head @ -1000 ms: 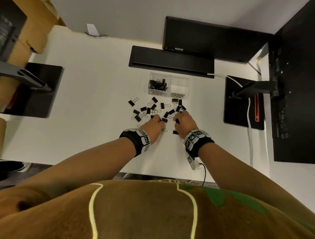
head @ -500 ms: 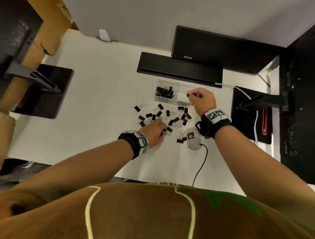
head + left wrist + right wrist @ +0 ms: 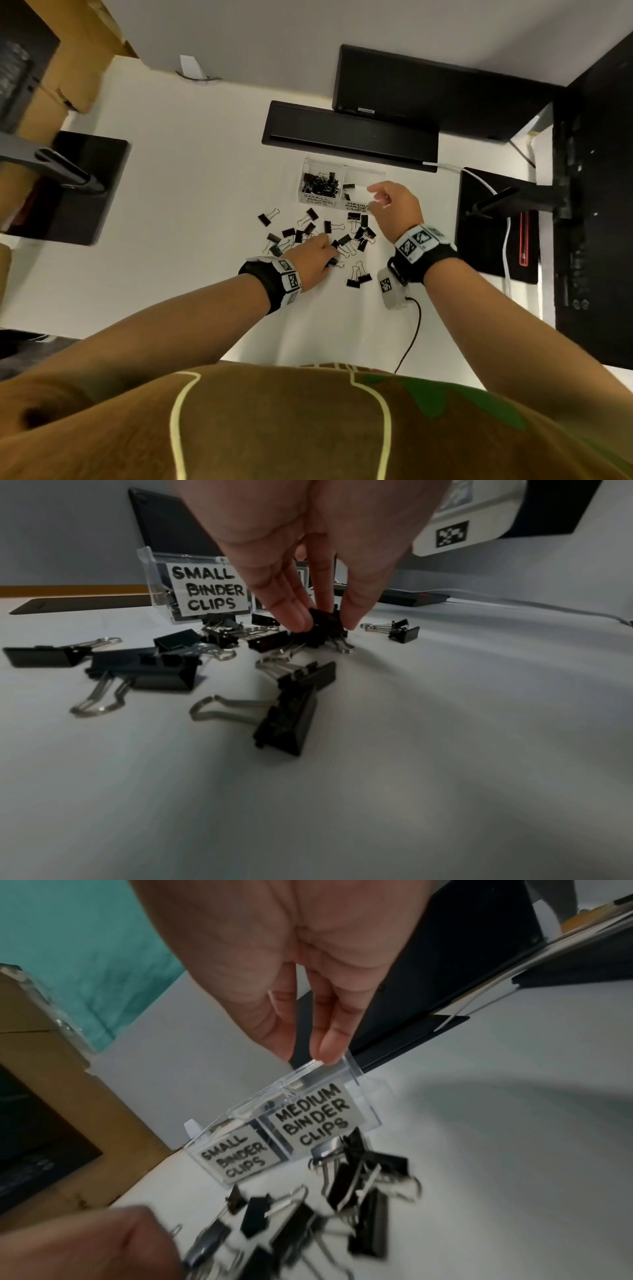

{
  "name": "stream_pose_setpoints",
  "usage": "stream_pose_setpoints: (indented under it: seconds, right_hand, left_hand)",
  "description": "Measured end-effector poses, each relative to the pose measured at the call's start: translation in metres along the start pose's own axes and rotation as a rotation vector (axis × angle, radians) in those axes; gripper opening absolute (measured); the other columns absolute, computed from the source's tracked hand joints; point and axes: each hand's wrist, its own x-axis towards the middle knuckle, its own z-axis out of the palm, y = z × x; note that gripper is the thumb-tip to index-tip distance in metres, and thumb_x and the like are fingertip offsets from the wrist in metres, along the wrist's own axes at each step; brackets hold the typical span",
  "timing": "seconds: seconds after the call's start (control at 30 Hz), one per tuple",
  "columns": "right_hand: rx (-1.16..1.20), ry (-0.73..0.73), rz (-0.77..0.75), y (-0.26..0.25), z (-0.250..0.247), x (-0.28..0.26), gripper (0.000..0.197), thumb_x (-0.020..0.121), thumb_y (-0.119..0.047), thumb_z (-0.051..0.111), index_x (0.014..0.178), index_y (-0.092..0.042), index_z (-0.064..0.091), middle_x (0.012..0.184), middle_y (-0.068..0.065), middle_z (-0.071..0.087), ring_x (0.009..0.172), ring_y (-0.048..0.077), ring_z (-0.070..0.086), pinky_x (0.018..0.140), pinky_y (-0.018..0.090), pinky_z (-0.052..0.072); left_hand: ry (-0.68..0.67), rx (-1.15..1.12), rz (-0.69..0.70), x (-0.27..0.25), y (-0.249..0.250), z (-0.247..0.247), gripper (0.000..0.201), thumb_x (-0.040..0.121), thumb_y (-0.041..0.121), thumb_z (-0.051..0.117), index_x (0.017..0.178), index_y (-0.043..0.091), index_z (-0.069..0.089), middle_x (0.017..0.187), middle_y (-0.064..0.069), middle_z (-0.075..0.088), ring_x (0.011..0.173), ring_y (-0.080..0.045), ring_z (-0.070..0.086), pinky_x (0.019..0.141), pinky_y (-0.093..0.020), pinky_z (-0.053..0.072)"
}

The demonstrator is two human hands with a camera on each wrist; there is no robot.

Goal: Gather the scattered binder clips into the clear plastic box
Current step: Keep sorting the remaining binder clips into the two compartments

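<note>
Fingers of left hand (image 3: 318, 561) pinch a binder clip (image 3: 323, 622) in the pile; right hand (image 3: 308, 969) hangs empty, fingers loose, over the clear plastic box (image 3: 363, 1104) — snagged neighbours could drag along.

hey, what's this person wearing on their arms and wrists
Bare forearms, no sleeves showing. Each wrist carries a black band topped with white blocks printed with black square-pattern markers. A whitish camera module hangs under the right wrist, with a black cable trailing off.

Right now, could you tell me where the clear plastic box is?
In the head view, the clear plastic box sits mid-table, just in front of the flat black bar, beyond the scattered binder clips.
</note>
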Motion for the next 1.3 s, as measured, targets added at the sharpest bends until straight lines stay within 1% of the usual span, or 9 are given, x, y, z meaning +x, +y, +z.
stream_pose_setpoints:
  seconds: [0.17, 0.33, 0.43, 0.6, 0.77, 0.9, 1.0, 1.17, 1.3]
  right_hand:
    - [-0.130, -0.200, 0.035, 0.032, 0.017, -0.051, 0.021, 0.089, -0.022, 0.057, 0.110, -0.023, 0.059, 0.109, 0.003, 0.056, 0.094, 0.016, 0.056, 0.083, 0.025, 0.047]
    - [-0.268, -0.363, 0.015, 0.052, 0.039, -0.085, 0.042, 0.081, -0.036, 0.068, 0.120, -0.029, 0.055, 0.116, 0.006, 0.046, 0.108, 0.021, 0.048, 0.092, 0.032, 0.044]
    - [-0.323, -0.408, -0.038, 0.052, 0.045, -0.091, 0.045, 0.080, -0.033, 0.071, 0.121, -0.026, 0.055, 0.122, 0.008, 0.042, 0.114, 0.024, 0.041, 0.096, 0.037, 0.044]
    - [-0.284, -0.331, -0.076, 0.058, 0.049, -0.092, 0.024, 0.081, -0.022, 0.068, 0.104, -0.019, 0.062, 0.111, 0.010, 0.045, 0.105, 0.027, 0.043, 0.089, 0.033, 0.044]
    - [-0.217, -0.270, -0.106, 0.065, 0.049, -0.095, 0.017, 0.080, -0.018, 0.069, 0.096, -0.015, 0.065, 0.105, 0.009, 0.047, 0.100, 0.024, 0.045, 0.084, 0.032, 0.046]
    - [-0.150, -0.263, -0.099, 0.068, 0.048, -0.092, 0.025, 0.081, -0.021, 0.070, 0.103, -0.011, 0.063, 0.107, 0.007, 0.046, 0.085, 0.014, 0.050, 0.078, 0.025, 0.048]
    - [-0.071, -0.244, -0.066, 0.069, 0.047, -0.090, 0.024, 0.082, -0.022, 0.069, 0.103, -0.010, 0.064, 0.106, 0.003, 0.045, 0.085, 0.013, 0.054, 0.080, 0.023, 0.049]
    - [0.068, -0.101, -0.030, 0.067, 0.045, -0.088, 0.016, 0.083, -0.017, 0.069, 0.092, -0.003, 0.069, 0.100, 0.004, 0.050, 0.078, 0.009, 0.052, 0.068, 0.000, 0.040]
    - [0.127, 0.008, 0.030, 0.060, 0.030, -0.074, 0.014, 0.082, -0.020, 0.069, 0.082, -0.006, 0.069, 0.095, 0.001, 0.054, 0.077, 0.012, 0.054, 0.068, 0.005, 0.040]
  left_hand:
    - [-0.044, 0.054, -0.011, 0.004, 0.003, 0.002, 0.038, 0.092, 0.009, 0.049, 0.130, 0.012, 0.050, 0.124, -0.012, 0.044, 0.107, -0.027, 0.050, 0.086, -0.039, 0.050]
    - [-0.036, 0.063, -0.044, 0.006, 0.007, 0.003, 0.037, 0.090, 0.008, 0.049, 0.127, 0.011, 0.049, 0.121, -0.013, 0.043, 0.106, -0.028, 0.049, 0.083, -0.041, 0.052]
    - [-0.036, 0.103, -0.065, 0.009, 0.013, 0.003, 0.032, 0.089, 0.007, 0.047, 0.121, 0.006, 0.049, 0.121, -0.014, 0.044, 0.107, -0.029, 0.049, 0.083, -0.043, 0.052]
    - [-0.045, 0.083, -0.079, 0.012, 0.021, 0.002, 0.026, 0.089, 0.005, 0.045, 0.115, 0.004, 0.047, 0.118, -0.012, 0.052, 0.109, -0.028, 0.049, 0.085, -0.040, 0.048]
    - [-0.024, 0.020, -0.080, 0.010, 0.023, -0.004, 0.022, 0.091, 0.006, 0.046, 0.113, 0.003, 0.049, 0.111, -0.013, 0.057, 0.102, -0.027, 0.054, 0.075, -0.033, 0.043]
    - [0.080, -0.180, -0.115, 0.013, 0.022, -0.017, 0.014, 0.088, 0.011, 0.056, 0.101, 0.008, 0.052, 0.097, -0.007, 0.057, 0.086, -0.023, 0.057, 0.067, -0.027, 0.042]
    - [0.153, -0.300, -0.151, 0.024, 0.026, -0.036, 0.014, 0.086, 0.013, 0.060, 0.097, 0.015, 0.051, 0.092, 0.000, 0.056, 0.075, -0.016, 0.054, 0.063, -0.023, 0.043]
    - [0.284, -0.435, -0.204, 0.053, 0.034, -0.074, 0.021, 0.086, 0.014, 0.063, 0.105, 0.018, 0.054, 0.101, -0.002, 0.059, 0.080, -0.017, 0.060, 0.069, -0.027, 0.054]
    - [0.358, -0.532, -0.277, 0.073, 0.036, -0.092, 0.024, 0.086, 0.015, 0.065, 0.107, 0.018, 0.055, 0.094, -0.001, 0.060, 0.073, -0.015, 0.057, 0.057, -0.017, 0.045]
